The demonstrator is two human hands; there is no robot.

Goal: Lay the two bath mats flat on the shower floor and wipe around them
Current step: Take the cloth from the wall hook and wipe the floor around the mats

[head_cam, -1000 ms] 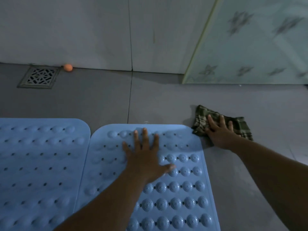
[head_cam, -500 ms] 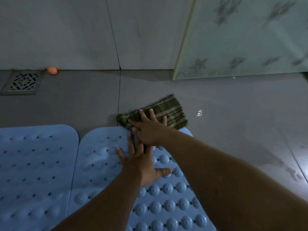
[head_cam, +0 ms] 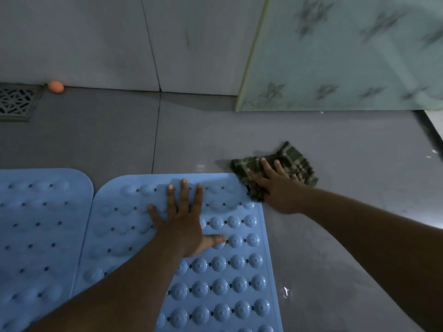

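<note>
Blue mats [head_cam: 227, 271] lie flat side by side on the shower floor [head_cam: 119, 140]; I'm wiping now. My left hand [head_cam: 182, 219] presses flat, fingers spread, on the right mat. My right hand [head_cam: 275, 185], fingers straight, pushes the cloth [head_cam: 294, 166] at its far corner; next, probably down the side.

Grey tiled floor [head_cam: 119, 140], pale wall [head_cam: 96, 39], floor drain [head_cam: 14, 101], dim light
</note>
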